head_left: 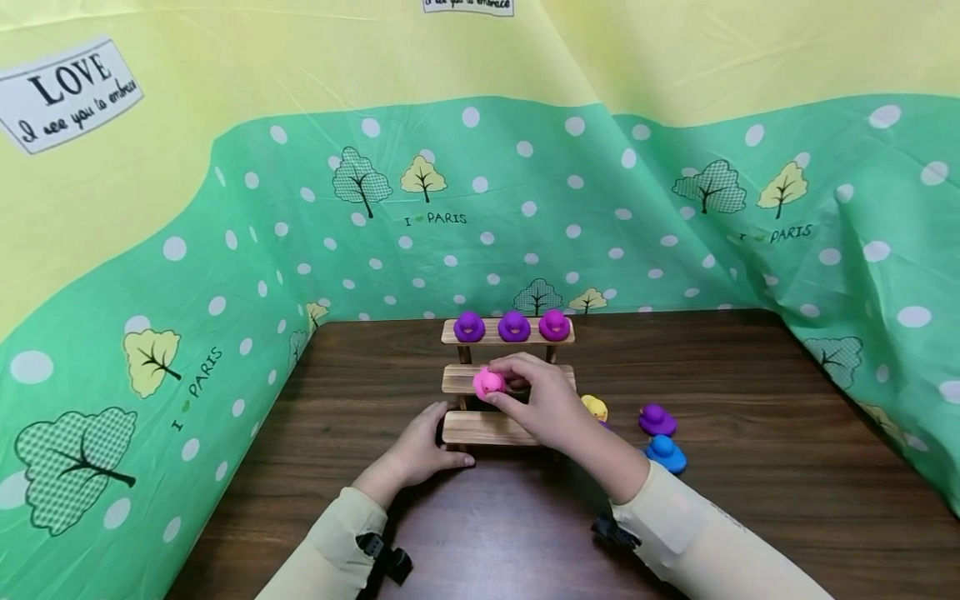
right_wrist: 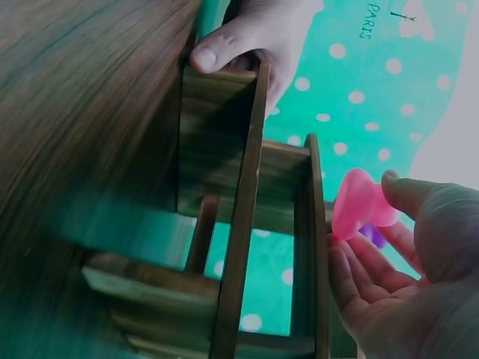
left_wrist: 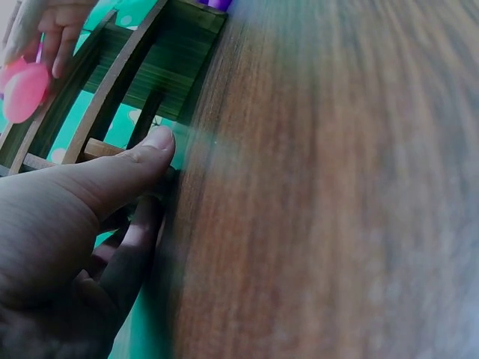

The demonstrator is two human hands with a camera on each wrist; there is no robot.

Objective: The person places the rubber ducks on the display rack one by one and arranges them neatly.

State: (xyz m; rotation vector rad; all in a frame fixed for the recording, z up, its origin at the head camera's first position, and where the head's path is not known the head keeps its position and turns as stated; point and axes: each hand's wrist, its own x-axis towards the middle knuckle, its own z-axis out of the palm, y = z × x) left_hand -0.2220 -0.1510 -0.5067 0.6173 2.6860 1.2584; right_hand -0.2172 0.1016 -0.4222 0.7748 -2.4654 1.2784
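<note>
The left hand (head_left: 420, 450) rested at the left end of the wooden three-step rack (head_left: 480, 429), its thumb (left_wrist: 142, 161) pressed against the lowest step's edge and its fingers curled round that end, steadying it on the dark worktop (head_left: 750, 500). To its right, the right hand (head_left: 543, 400) pinched a pink rubber duck (head_left: 488, 382) between thumb and fingers (right_wrist: 352, 292) (the duck sat at the fingertips, not deep in the palm), holding it just above the middle step. On the top step stood three ducks in a row: two purple ducks (head_left: 469, 327) and a magenta duck (head_left: 554, 325). Further right, on the worktop, lay a yellow duck (head_left: 595, 407), a purple duck (head_left: 657, 419) and a blue duck (head_left: 665, 454), close together.
</note>
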